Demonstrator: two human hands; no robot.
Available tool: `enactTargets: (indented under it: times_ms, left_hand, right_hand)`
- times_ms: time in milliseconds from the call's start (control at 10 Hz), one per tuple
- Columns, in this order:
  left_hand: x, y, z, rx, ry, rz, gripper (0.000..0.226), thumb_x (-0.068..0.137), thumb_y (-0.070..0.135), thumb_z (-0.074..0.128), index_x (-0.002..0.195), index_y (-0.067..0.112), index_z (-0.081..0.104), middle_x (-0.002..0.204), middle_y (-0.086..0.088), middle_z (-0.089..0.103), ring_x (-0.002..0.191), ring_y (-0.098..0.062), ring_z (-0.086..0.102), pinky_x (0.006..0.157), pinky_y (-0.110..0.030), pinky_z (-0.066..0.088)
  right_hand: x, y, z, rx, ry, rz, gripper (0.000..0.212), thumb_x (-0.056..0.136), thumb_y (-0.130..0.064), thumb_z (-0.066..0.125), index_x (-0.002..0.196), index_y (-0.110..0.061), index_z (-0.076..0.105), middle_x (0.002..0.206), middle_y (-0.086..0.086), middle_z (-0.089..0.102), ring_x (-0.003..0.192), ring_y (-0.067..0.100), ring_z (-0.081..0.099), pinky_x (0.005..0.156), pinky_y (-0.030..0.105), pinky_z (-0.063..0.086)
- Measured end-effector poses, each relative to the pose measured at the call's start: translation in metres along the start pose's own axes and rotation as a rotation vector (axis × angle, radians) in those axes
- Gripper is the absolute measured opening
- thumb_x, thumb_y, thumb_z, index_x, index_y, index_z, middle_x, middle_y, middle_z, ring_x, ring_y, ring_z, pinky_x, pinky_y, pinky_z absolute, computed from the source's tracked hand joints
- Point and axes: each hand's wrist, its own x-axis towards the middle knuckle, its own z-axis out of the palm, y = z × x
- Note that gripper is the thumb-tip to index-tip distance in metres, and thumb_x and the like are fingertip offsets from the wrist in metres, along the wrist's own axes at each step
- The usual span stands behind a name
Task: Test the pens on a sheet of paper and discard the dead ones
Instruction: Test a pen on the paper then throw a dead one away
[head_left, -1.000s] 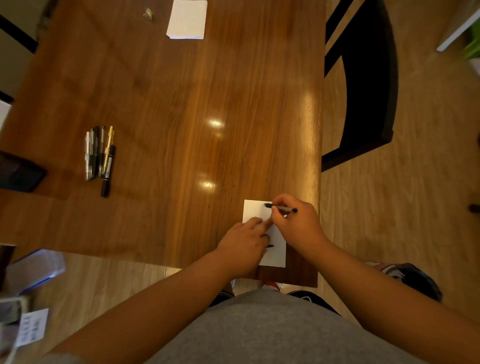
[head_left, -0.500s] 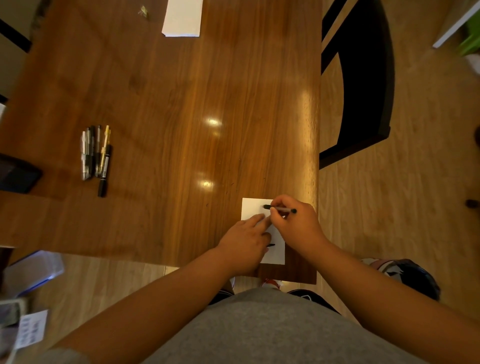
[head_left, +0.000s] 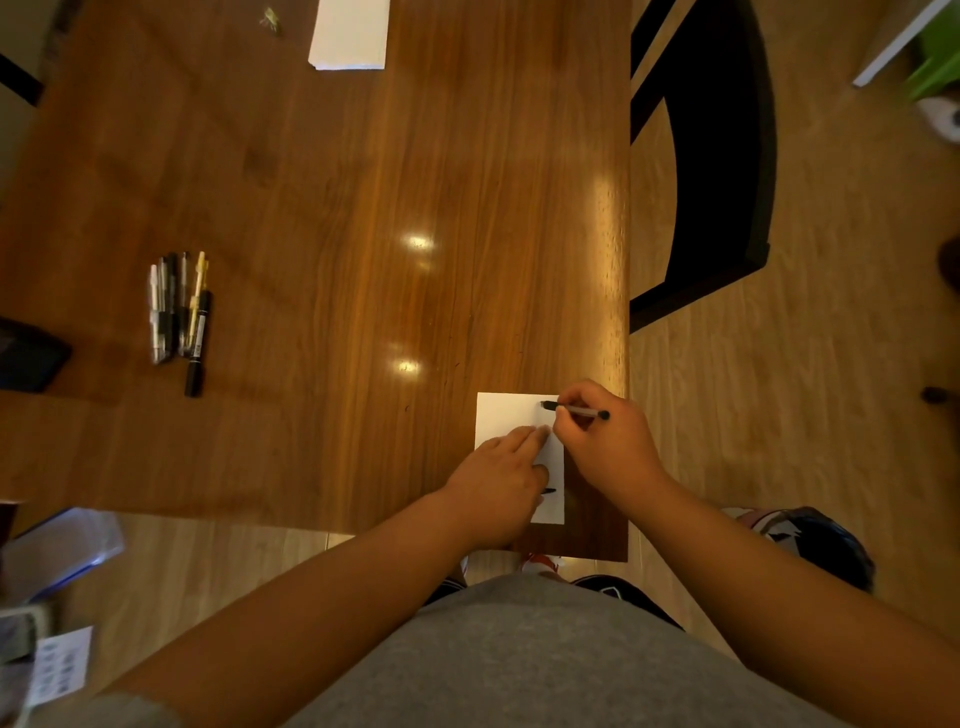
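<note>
A small white sheet of paper (head_left: 506, 415) lies near the table's front right corner. My left hand (head_left: 498, 483) presses flat on its lower part with straight fingers. My right hand (head_left: 605, 441) grips a thin black pen (head_left: 576, 410), its tip resting on the sheet's upper right part. A short dark object (head_left: 549, 491) shows on the paper beside my left thumb; what it is I cannot tell. A bundle of several pens (head_left: 179, 312) lies side by side at the table's left, one of them yellow, a black marker lowest.
The wooden table (head_left: 337, 208) has a white paper stack (head_left: 350, 34) at its far edge and a dark flat object (head_left: 28, 356) at the left edge. A black chair (head_left: 717, 156) stands to the right. A clear plastic box (head_left: 62, 551) sits on the floor at lower left.
The pen tip in my right hand has shifted slightly to the right over the paper. My left hand stays pressed on the sheet.
</note>
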Motion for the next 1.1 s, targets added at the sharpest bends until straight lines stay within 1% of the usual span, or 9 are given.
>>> enactTargets:
  times_ms: [100,200,300,400,500,600,800,900,1100]
  left_hand:
    - [0.000,-0.001,-0.003,-0.009,0.005,0.014,0.038,0.101,0.035,0.041,0.125,0.010,0.059,0.160,-0.011,0.018,0.143,-0.028,0.021,0.109,-0.042,0.033]
    - [0.001,-0.002,-0.002,0.004,0.013,0.037,0.036,0.100,0.035,0.044,0.122,0.012,0.062,0.160,-0.008,0.020,0.142,-0.029,0.023,0.106,-0.043,0.036]
    - [0.003,0.000,-0.001,0.024,0.015,0.039,0.037,0.100,0.036,0.043,0.121,0.013,0.063,0.158,-0.008,0.024,0.141,-0.031,0.024,0.105,-0.044,0.035]
    - [0.004,0.000,0.002,0.027,0.037,0.048,0.038,0.100,0.036,0.042,0.120,0.013,0.063,0.157,-0.010,0.027,0.141,-0.029,0.024,0.109,-0.044,0.030]
    - [0.005,0.000,0.002,-0.006,0.055,0.056,0.038,0.100,0.037,0.042,0.120,0.012,0.063,0.157,-0.011,0.027,0.143,-0.028,0.023,0.113,-0.043,0.025]
    - [0.007,0.001,0.001,-0.032,0.059,0.055,0.038,0.100,0.036,0.042,0.121,0.011,0.062,0.158,-0.011,0.026,0.143,-0.027,0.024,0.113,-0.043,0.027]
    - [0.006,-0.001,0.005,-0.028,0.056,0.053,0.041,0.101,0.037,0.042,0.124,0.009,0.060,0.159,-0.010,0.023,0.144,-0.027,0.023,0.110,-0.041,0.031]
    - [0.007,0.000,0.005,-0.027,0.055,0.042,0.040,0.100,0.037,0.043,0.124,0.010,0.060,0.159,-0.009,0.023,0.144,-0.026,0.023,0.110,-0.042,0.032]
    - [0.008,0.000,0.003,-0.026,0.042,0.035,0.040,0.100,0.037,0.043,0.125,0.010,0.059,0.160,-0.008,0.022,0.144,-0.026,0.022,0.110,-0.042,0.032]
  right_hand:
    - [-0.002,0.002,-0.002,-0.005,-0.003,0.006,0.007,0.093,-0.022,0.061,0.099,-0.025,0.061,0.086,-0.005,0.064,0.074,0.008,0.062,0.062,0.018,0.050]
    - [-0.005,0.004,-0.003,0.007,-0.014,0.000,0.008,0.093,-0.022,0.061,0.100,-0.023,0.062,0.088,-0.002,0.066,0.076,0.010,0.063,0.066,0.025,0.056]
    - [-0.007,0.005,-0.002,0.008,-0.020,-0.002,0.008,0.093,-0.022,0.061,0.101,-0.023,0.063,0.090,-0.003,0.067,0.077,0.010,0.064,0.068,0.026,0.057]
    - [-0.005,0.004,-0.001,0.019,-0.021,-0.005,0.007,0.093,-0.022,0.061,0.100,-0.024,0.063,0.089,-0.005,0.066,0.077,0.009,0.063,0.066,0.024,0.056]
    - [-0.002,0.004,-0.001,0.037,-0.012,0.007,0.008,0.093,-0.024,0.061,0.096,-0.031,0.060,0.084,-0.011,0.064,0.075,0.006,0.062,0.060,0.015,0.049]
    - [0.000,0.006,-0.004,0.042,0.019,0.022,0.010,0.093,-0.023,0.061,0.094,-0.033,0.059,0.080,-0.016,0.061,0.072,0.004,0.061,0.057,0.012,0.044]
    - [-0.004,0.010,-0.010,0.044,0.039,0.027,0.009,0.093,-0.022,0.061,0.094,-0.031,0.060,0.079,-0.018,0.060,0.071,0.004,0.061,0.057,0.011,0.042]
    - [-0.008,0.011,-0.012,0.037,0.030,0.021,0.009,0.093,-0.022,0.062,0.093,-0.031,0.060,0.077,-0.016,0.061,0.070,0.004,0.061,0.056,0.010,0.041]
    - [-0.008,0.009,-0.014,0.036,0.027,0.019,0.008,0.094,-0.022,0.061,0.094,-0.030,0.060,0.077,-0.015,0.062,0.068,0.006,0.061,0.055,0.012,0.043]
